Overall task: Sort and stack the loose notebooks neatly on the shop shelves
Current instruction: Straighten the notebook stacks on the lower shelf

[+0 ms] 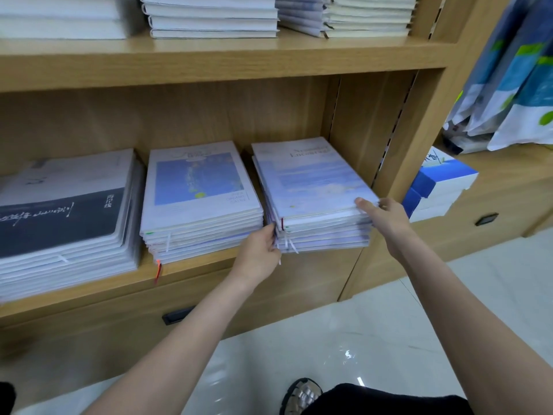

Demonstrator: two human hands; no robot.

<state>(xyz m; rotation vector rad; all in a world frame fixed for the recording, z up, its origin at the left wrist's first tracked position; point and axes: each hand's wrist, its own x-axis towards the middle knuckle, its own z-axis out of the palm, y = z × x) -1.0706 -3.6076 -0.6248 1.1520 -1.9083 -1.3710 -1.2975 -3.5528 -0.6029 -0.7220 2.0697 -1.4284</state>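
Note:
A stack of pale blue notebooks [314, 187] lies at the right end of the lower wooden shelf [191, 275], slightly fanned. My left hand [258, 253] grips the stack's front left corner, fingers tucked between the stack and its neighbour. My right hand [386, 218] holds the front right corner, thumb on the top cover. To the left sit a second stack with a blue picture cover [197, 202] and a third stack with a black-and-white cover [62, 217].
The upper shelf [209, 59] carries several white notebook stacks [212, 16]. A side panel [419, 121] closes the shelf right of the held stack. Blue-and-white boxes [440, 187] sit on a lower counter to the right. Drawers with black handles [176, 315] lie below. Bags [514, 85] hang at far right.

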